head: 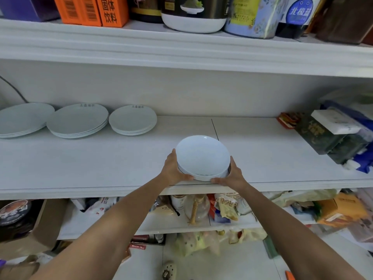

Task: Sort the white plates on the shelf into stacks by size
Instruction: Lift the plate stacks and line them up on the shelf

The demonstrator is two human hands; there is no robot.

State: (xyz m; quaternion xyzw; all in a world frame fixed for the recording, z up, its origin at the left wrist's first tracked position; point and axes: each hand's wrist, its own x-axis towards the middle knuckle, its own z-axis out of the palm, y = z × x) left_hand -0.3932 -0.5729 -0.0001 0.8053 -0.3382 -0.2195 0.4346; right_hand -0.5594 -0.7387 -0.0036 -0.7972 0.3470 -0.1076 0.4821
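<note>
A stack of small white plates sits near the front edge of the white shelf, tilted slightly toward me. My left hand grips its left side and my right hand grips its right side, thumbs under the near rim. At the back left stand three other stacks: the largest plates at the far left, a large stack beside it, and a medium stack to their right.
Dark boxes and a white packet crowd the shelf's right end. The upper shelf holds orange cartons and a cooker. Bags and bottles fill the shelf below.
</note>
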